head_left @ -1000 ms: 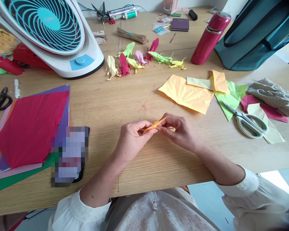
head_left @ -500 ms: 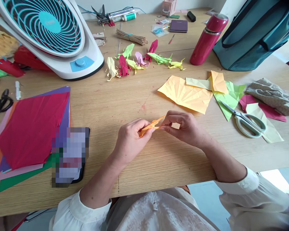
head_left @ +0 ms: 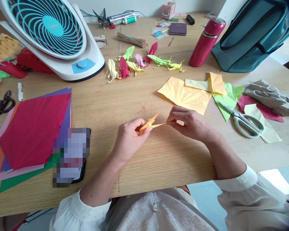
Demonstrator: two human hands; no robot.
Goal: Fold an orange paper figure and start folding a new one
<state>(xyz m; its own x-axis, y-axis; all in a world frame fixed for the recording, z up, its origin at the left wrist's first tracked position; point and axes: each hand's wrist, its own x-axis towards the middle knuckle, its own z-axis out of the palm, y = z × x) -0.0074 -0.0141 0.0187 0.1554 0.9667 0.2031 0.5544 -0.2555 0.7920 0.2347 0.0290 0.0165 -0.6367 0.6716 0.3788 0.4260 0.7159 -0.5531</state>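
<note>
Above the table, my left hand pinches a small folded orange origami piece between thumb and fingers. One thin point of the paper stretches toward my right hand, whose thumb and fingertips are closed on its tip. Another flap angles up and away. Beyond my hands lies a creased orange sheet, with a pale strip and a small orange piece over its right side. Farther back sits a group of folded paper figures in green, red, cream, lilac and yellow.
Scissors rest on paper scraps at the right, beside a grey cloth. A red flask and teal bag stand behind. Leftward are a fan, coloured paper sheets and a phone.
My right hand has moved slightly right, drawing the thin orange point out longer between my hands. The upper flap has shifted left, and the view has moved a little.
</note>
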